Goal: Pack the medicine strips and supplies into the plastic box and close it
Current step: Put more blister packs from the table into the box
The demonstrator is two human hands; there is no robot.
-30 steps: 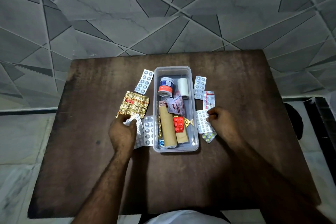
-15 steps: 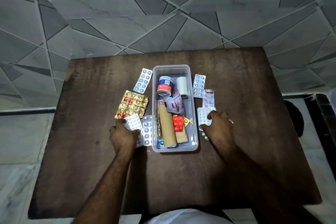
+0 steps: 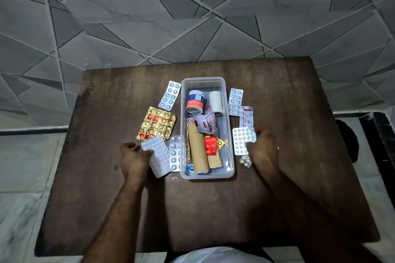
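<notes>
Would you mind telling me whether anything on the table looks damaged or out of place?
The gold strip, left of the box, looks crumpled, with bent edges, unlike the flat strips nearby. A small cut-off piece of yellow pills lies loose by the right hand.

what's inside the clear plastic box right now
The clear plastic box holds a blue-and-orange labelled roll, a white tape roll, red-and-white printed strips, a red blister strip and two brown cardboard tubes. Foil strips beneath the tubes show only at their edges; the rest is covered.
</notes>
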